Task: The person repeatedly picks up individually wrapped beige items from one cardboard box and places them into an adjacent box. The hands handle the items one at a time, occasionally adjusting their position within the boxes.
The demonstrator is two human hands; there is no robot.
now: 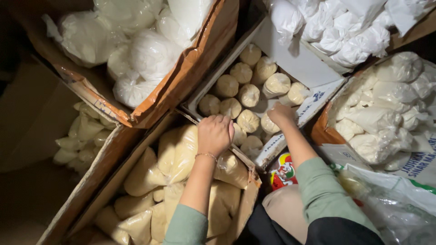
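**Two hands down in the box of small bags**

Both hands are at the white box point(290, 63) in the middle, the one packed with small round tan bags point(240, 72). My left hand point(215, 134) sits closed on the near edge of that box, fingers curled under, right where it meets the brown carton point(113, 181) of big tan bags point(181, 154). Whether there's a bag inside that fist I cannot tell; the knuckles hide it. My right hand point(281, 114) is knuckles-up at the box's right side, fingers tucked down over a small bag point(269, 124) and touching it. It looks clamped on, but the fingertips are out of sight.

By my reading this is the picking step: the right hand is taking hold of one small bag and nothing is lifted yet. The next move calls for a firm pinch at the knotted neck and a straight lift, since neighbours press in on all sides and thin plastic could snag the cardboard flap.

White-filled bags point(136, 54) fill the cartons up top and at right.
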